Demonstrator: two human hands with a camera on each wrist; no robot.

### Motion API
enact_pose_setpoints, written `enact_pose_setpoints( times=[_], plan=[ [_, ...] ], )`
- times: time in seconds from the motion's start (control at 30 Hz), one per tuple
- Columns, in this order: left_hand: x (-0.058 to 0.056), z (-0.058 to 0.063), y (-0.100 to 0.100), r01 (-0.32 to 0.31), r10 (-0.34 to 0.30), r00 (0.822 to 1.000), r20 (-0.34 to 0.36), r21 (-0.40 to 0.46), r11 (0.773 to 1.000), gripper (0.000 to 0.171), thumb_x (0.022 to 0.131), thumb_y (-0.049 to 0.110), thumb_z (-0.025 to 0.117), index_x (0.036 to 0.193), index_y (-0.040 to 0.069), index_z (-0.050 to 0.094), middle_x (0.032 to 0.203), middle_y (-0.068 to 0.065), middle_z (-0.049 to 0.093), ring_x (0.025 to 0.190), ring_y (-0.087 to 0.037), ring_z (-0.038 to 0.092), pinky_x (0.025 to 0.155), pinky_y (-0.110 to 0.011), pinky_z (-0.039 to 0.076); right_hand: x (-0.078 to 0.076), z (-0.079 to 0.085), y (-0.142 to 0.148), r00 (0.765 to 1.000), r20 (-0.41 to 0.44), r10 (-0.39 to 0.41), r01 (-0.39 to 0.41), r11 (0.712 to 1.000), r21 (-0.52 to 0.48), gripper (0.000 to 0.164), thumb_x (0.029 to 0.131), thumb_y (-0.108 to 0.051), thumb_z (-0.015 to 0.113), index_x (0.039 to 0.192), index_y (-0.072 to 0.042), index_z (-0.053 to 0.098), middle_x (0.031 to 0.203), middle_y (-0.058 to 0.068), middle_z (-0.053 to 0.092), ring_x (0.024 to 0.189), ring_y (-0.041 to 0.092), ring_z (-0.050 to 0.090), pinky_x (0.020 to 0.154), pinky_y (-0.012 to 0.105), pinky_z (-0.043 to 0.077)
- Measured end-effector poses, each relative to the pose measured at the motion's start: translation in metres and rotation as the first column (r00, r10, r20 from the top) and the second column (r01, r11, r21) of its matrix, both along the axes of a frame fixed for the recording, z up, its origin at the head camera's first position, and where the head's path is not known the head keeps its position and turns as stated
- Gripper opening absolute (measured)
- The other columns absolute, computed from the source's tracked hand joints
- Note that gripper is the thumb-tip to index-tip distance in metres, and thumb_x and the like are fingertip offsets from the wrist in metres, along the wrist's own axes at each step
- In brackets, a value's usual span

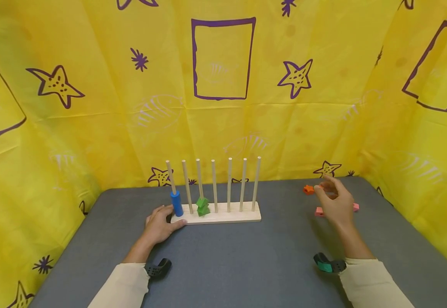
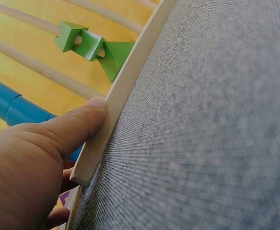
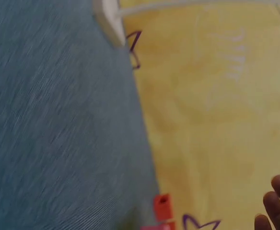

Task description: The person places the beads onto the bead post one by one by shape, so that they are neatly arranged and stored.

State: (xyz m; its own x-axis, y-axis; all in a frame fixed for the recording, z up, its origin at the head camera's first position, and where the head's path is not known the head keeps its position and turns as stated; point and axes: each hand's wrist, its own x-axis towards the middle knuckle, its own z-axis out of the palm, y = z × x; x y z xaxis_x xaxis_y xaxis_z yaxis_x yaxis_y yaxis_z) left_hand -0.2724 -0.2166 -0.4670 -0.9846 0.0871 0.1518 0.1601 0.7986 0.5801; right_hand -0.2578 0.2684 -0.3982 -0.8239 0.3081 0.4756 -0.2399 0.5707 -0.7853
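My left hand (image 1: 159,223) grips the left end of a wooden peg stand (image 1: 227,217), thumb along the front edge and fingers behind. In the left wrist view the thumb of the left hand (image 2: 29,163) presses the base near a bare peg. Blue cylinders (image 1: 176,203) are stacked on the leftmost peg. Green triangular blocks (image 1: 203,207) sit on the third peg, turned different ways. My right hand (image 1: 337,203) hovers over the right side of the table, fingers loosely bent and nothing seen between them. Beside its thumb lies an orange star-shaped bead (image 1: 308,189).
Pink blocks (image 1: 319,211) lie on the grey table (image 1: 223,265), partly hidden under my right hand. The remaining pegs (image 1: 229,184) stand bare and upright. A yellow patterned cloth (image 1: 223,128) encloses the table at the back and sides.
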Motion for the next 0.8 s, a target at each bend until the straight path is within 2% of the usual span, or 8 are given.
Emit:
enact_pose_setpoints(
  times=[0.13, 0.23, 0.5, 0.63, 0.8],
  plan=[
    [0.0, 0.0, 0.0, -0.002, 0.002, 1.0, 0.005, -0.003, 1.0, 0.069, 0.084, 0.042, 0.074, 0.135, -0.002, 0.054, 0.14, -0.023, 0.047, 0.137, -0.045, 0.023, 0.102, -0.065, 0.012, -0.002, -0.012, 0.01, 0.999, 0.051, -0.013, 0.013, 1.0, -0.006, 0.048, 0.094, -0.029, 0.065, 0.136, -0.008, 0.055, 0.113, 0.015, 0.062, 0.095, 0.012, 0.054, 0.078, 0.018, 0.042],
    [0.001, 0.001, 0.0, -0.002, 0.002, 1.0, 0.008, 0.0, 1.0, 0.069, 0.085, 0.041, 0.073, 0.135, -0.002, 0.054, 0.14, -0.023, 0.047, 0.137, -0.045, 0.023, 0.102, -0.065, 0.012, -0.003, -0.021, 0.016, 0.995, 0.094, -0.032, 0.032, 0.999, -0.001, 0.048, 0.094, -0.028, 0.064, 0.136, -0.006, 0.054, 0.113, 0.016, 0.062, 0.097, 0.016, 0.054, 0.078, 0.02, 0.041],
    [0.003, 0.002, 0.004, 0.0, 0.0, 1.0, -0.009, 0.015, 1.0, 0.066, 0.084, 0.039, 0.075, 0.133, -0.002, 0.056, 0.139, -0.023, 0.048, 0.136, -0.046, 0.024, 0.102, -0.065, 0.012, -0.004, -0.037, 0.027, 0.969, 0.239, -0.058, 0.063, 0.998, -0.015, 0.054, 0.096, -0.036, 0.059, 0.139, -0.003, 0.05, 0.118, 0.02, 0.06, 0.106, 0.033, 0.054, 0.083, 0.038, 0.042],
    [0.003, 0.001, 0.004, 0.005, -0.005, 1.0, -0.013, 0.012, 1.0, 0.066, 0.084, 0.039, 0.074, 0.133, -0.002, 0.056, 0.138, -0.023, 0.049, 0.136, -0.046, 0.024, 0.101, -0.065, 0.012, -0.005, -0.046, 0.032, 0.95, 0.31, -0.038, 0.043, 0.999, -0.008, 0.056, 0.097, -0.035, 0.057, 0.14, 0.0, 0.048, 0.121, 0.024, 0.057, 0.11, 0.038, 0.053, 0.09, 0.048, 0.04],
    [0.002, 0.002, 0.003, 0.006, -0.005, 1.0, -0.013, 0.006, 1.0, 0.067, 0.084, 0.04, 0.074, 0.133, -0.002, 0.056, 0.139, -0.022, 0.048, 0.136, -0.046, 0.024, 0.101, -0.065, 0.013, -0.007, -0.055, 0.037, 0.913, 0.408, -0.011, -0.012, 0.999, 0.053, 0.061, 0.099, -0.041, 0.052, 0.142, 0.002, 0.044, 0.127, 0.027, 0.053, 0.116, 0.043, 0.048, 0.095, 0.057, 0.035]
  ],
)
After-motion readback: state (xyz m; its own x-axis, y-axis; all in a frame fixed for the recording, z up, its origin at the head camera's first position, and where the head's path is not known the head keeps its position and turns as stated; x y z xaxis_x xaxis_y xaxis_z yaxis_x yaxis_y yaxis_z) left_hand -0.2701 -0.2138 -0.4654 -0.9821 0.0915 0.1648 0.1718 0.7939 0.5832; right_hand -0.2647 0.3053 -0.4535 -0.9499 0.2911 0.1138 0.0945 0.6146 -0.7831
